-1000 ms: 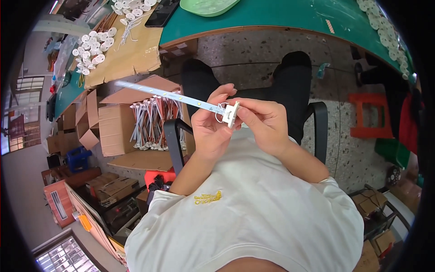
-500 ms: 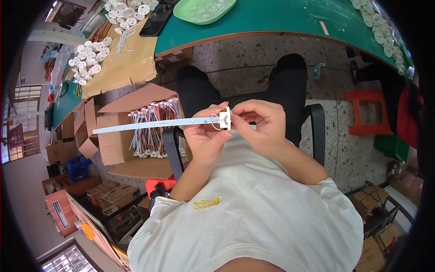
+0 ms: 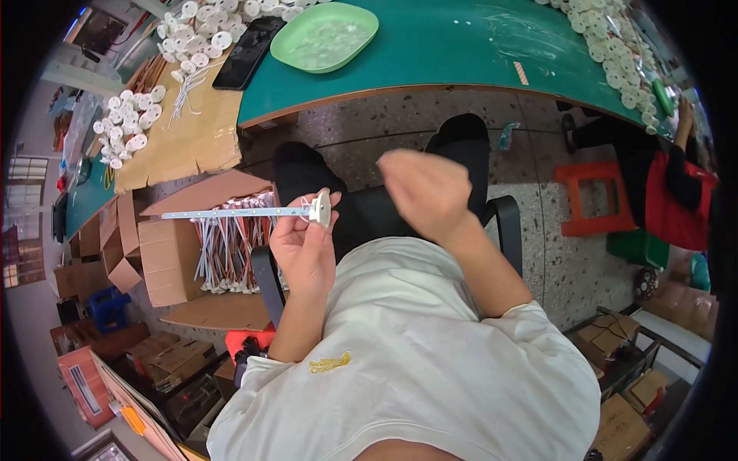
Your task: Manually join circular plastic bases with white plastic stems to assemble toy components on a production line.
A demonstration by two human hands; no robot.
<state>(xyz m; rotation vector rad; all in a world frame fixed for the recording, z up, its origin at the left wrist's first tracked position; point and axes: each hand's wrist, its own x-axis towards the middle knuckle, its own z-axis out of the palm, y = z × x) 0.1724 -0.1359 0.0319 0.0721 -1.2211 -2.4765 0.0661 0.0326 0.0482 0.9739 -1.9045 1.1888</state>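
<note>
My left hand (image 3: 302,253) is closed on a slim LED light strip (image 3: 231,213), gripping it at its right end, where a round white end cap (image 3: 320,209) is fitted. Short white wires loop beside the cap. The strip points left, level, above an open cardboard box (image 3: 171,257) packed with bundled wire leads (image 3: 231,257). Apart from the strip, my right hand (image 3: 427,192) is in the air over my lap. Motion blurs its fingers, and I cannot make out whether anything is in them.
A green bench (image 3: 430,46) runs across the far side, bearing a light-green tray (image 3: 327,38) of small clear bits, a black phone (image 3: 247,52) and heaps of white caps (image 3: 131,119). To the right stand an orange stool (image 3: 592,200) and another person in red (image 3: 676,192). A chair armrest (image 3: 507,234) flanks me.
My right hand has let go of the end cap and moved away from it. The left hand keeps the strip, with the cap's face turned more toward me. The whole view has shifted.
</note>
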